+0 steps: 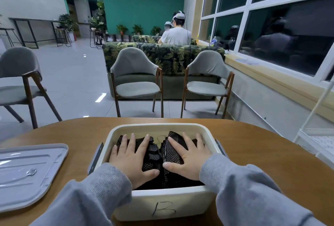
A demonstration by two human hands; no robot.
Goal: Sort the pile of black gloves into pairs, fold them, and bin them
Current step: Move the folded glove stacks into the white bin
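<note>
A white bin [159, 202] marked "B" on its front wall stands on the wooden table right before me. Inside lie black gloves with white dots [155, 157], filling most of the bin. My left hand [132, 160] lies flat on the left part of the gloves, fingers straight and spread. My right hand [188, 159] presses flat on the right part in the same way. Both thumbs point toward each other near the middle. My hands and grey sleeves hide much of the gloves.
A grey lid [27, 173] lies on the table [262, 153] at the left. Two grey chairs [137, 81] stand beyond the table's far edge, another at the far left. A white rack [318, 135] stands at the right by the windows.
</note>
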